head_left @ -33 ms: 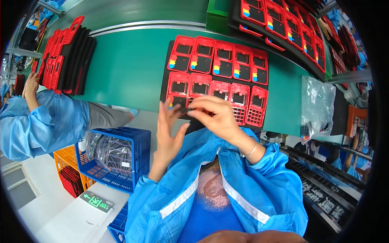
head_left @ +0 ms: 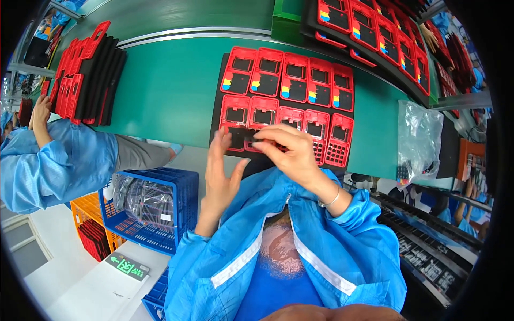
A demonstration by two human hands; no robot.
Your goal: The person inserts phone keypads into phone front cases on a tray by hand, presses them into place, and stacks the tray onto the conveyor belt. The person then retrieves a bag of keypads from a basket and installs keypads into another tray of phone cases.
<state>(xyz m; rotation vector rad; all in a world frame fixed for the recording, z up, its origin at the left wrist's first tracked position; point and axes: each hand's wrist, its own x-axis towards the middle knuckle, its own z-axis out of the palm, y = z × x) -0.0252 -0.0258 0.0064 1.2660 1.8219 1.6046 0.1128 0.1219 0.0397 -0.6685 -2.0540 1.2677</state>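
Note:
Two rows of red handset shells (head_left: pixel 239 69) with dark screen windows lie on a black foam tray (head_left: pixel 218 109). Shells in the far row have a black lower face with a yellow, blue and red patch; those at the near right, such as one red shell (head_left: pixel 338 140), show a grid of key openings. My right hand (head_left: pixel 292 152) pinches a small black piece (head_left: pixel 250 137) over the near row. Beside it, over the near-left shell, my left hand (head_left: pixel 219 176) is open, thumb apart and fingertips blurred. Both hands partly cover the near shells.
Stacked trays of red shells (head_left: pixel 364 32) stand at the back right, and upright black trays (head_left: pixel 101 80) at the left by a co-worker's sleeve (head_left: pixel 59 160). A clear plastic bag (head_left: pixel 420 139) lies at the right. Below left is a blue crate (head_left: pixel 187 208).
My left fingers have shifted slightly and bent near the black piece. My right hand has moved very slightly to the right, still pinching. The shells stay put.

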